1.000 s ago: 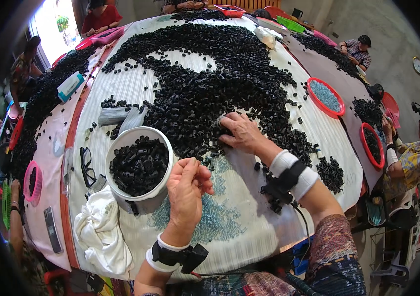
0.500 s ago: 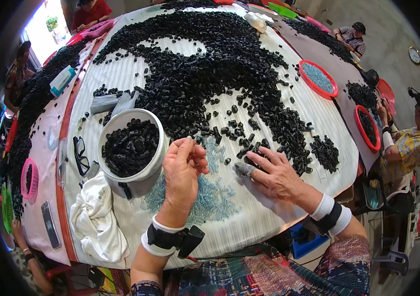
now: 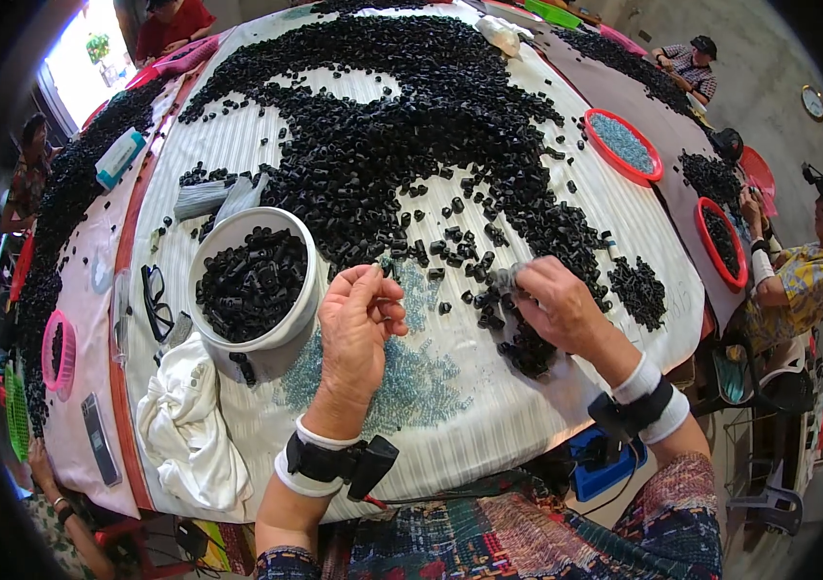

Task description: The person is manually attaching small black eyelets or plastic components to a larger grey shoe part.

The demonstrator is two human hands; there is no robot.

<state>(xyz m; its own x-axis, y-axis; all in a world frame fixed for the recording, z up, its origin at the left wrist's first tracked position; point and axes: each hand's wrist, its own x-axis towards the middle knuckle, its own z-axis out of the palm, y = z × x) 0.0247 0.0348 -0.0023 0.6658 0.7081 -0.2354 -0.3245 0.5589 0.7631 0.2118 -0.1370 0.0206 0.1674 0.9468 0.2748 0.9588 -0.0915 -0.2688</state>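
My left hand [image 3: 358, 324] hovers above a scatter of small clear bluish pieces [image 3: 411, 387], thumb and forefinger pinched together. A tiny dark, bluish bit [image 3: 387, 264] shows at its fingertips, too small to name. To the right, my right hand [image 3: 566, 309] is bent over loose black cylindrical parts [image 3: 527, 356], a grey cover [image 3: 506, 280] on one fingertip. Its fingers are blurred and partly hidden, so their grip does not show. Left of my left hand stands a white bucket [image 3: 307, 300] filled with the same black parts. A large heap of black parts [image 3: 402, 135] spreads beyond both hands.
A white cloth [image 3: 194, 430], eyeglasses [image 3: 156, 302] and a phone [image 3: 99, 440] lie at left. Grey strips [image 3: 203, 200] lie behind the bucket. Red-rimmed trays [image 3: 661, 174] sit at right. Several people work around the table, one in a yellow patterned shirt [image 3: 793, 300].
My right hand has risen slightly and moved right, its fingers bending from a flatter spread. Black parts now lie clumped nearer to me beneath it. My left hand has barely moved.
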